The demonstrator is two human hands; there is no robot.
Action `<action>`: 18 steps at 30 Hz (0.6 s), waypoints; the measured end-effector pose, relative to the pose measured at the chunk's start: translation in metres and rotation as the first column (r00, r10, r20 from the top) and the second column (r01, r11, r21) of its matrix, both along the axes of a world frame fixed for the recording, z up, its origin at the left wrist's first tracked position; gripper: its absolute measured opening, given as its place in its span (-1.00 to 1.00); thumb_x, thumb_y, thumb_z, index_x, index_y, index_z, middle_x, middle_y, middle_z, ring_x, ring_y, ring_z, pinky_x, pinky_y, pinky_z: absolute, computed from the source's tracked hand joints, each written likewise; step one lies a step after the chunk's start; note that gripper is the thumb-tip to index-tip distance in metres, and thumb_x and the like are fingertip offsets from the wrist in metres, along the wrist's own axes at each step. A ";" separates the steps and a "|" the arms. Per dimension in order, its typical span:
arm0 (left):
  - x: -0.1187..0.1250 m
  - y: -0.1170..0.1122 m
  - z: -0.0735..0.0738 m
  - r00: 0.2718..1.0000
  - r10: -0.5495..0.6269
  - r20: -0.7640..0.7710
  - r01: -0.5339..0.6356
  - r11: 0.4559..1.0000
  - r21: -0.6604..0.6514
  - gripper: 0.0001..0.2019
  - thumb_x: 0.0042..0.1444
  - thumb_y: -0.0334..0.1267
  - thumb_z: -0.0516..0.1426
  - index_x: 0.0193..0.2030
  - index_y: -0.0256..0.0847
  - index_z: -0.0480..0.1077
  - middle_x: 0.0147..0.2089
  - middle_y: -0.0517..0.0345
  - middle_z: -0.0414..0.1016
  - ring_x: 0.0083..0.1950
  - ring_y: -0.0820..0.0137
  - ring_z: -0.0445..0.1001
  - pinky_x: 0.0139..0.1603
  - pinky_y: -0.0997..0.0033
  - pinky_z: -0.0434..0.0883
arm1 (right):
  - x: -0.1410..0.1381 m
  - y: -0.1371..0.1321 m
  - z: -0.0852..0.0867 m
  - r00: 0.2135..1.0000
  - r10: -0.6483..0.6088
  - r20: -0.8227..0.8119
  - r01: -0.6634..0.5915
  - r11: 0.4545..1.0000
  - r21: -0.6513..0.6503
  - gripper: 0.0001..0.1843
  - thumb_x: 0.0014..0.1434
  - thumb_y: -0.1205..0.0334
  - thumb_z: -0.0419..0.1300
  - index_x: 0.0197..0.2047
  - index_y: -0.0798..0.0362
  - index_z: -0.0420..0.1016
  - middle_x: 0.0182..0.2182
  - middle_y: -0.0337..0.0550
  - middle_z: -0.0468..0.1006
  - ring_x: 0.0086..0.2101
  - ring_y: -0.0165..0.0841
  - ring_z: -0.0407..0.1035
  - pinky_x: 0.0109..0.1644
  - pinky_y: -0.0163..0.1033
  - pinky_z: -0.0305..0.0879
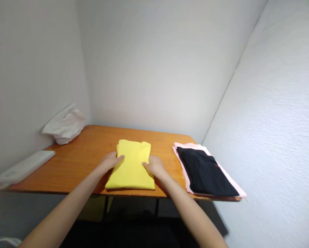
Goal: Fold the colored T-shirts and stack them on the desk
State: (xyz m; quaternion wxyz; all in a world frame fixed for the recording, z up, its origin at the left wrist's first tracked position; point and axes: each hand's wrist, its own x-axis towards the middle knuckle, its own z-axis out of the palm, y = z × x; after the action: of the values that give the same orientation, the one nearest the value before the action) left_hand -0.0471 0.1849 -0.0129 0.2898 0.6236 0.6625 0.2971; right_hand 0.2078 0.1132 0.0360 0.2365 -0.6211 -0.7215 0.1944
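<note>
**Left to right, orange wood-grain tabletop (74, 165), lower middle of the frame:**

Item 1: flat white oblong object (22, 168), lower left, along the table's left side, against the wall.

Item 2: crumpled white cloth or bag (65, 125), far left corner of the table, leaning on the wall.

Item 3: left hand (110, 161), open, fingers extended, lying on the yellow garment's left side, not gripping.

Item 4: folded yellow garment (130, 168), table centre, flat, between both hands.

Item 5: right hand (154, 165), open, fingers resting on the garment's right side, not gripping.

Item 6: folded black garment (203, 172), atop folded pink garment (186, 146), at the table's right end, beside the white wall (260, 120).
</note>
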 end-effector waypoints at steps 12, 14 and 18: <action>0.119 -0.049 0.085 0.762 -0.267 0.590 0.236 0.963 0.132 -0.58 -0.08 0.00 0.25 -0.19 -0.23 0.31 -0.27 0.12 0.51 -0.34 0.35 0.50 -0.41 0.44 0.42 | 0.107 -0.020 0.064 0.914 -0.042 -0.404 0.112 0.982 0.149 -0.61 0.05 0.18 0.15 -0.06 -0.01 0.15 -0.32 -0.28 0.43 -0.43 -0.40 0.36 -0.40 -0.32 0.30; 0.164 -0.046 0.114 0.702 -0.352 0.619 0.242 0.936 0.257 -0.61 -0.05 -0.04 0.22 -0.18 -0.23 0.25 -0.26 0.15 0.45 -0.35 0.40 0.46 -0.41 0.46 0.38 | 0.135 -0.024 0.090 0.840 0.020 -0.542 0.103 0.975 0.196 -0.48 0.04 0.20 0.17 0.04 -0.02 0.06 -0.25 -0.22 0.47 -0.42 -0.39 0.41 -0.37 -0.27 0.36; 0.252 -0.044 0.138 0.601 -0.496 0.627 0.340 0.868 0.362 -0.60 0.01 -0.11 0.19 -0.14 -0.16 0.09 -0.24 0.17 0.33 -0.37 0.46 0.39 -0.40 0.45 0.34 | 0.216 -0.043 0.126 0.828 -0.019 -0.560 0.181 0.955 0.236 -0.30 0.00 0.19 0.27 0.17 -0.03 0.04 -0.09 -0.07 0.51 -0.31 -0.28 0.48 -0.27 -0.16 0.43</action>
State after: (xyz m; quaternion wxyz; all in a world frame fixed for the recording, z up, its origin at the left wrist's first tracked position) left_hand 0.2044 0.1407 0.1251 0.5147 0.6269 0.3015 0.5011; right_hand 0.4239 0.0700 0.1619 0.5293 -0.5361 -0.6087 0.2487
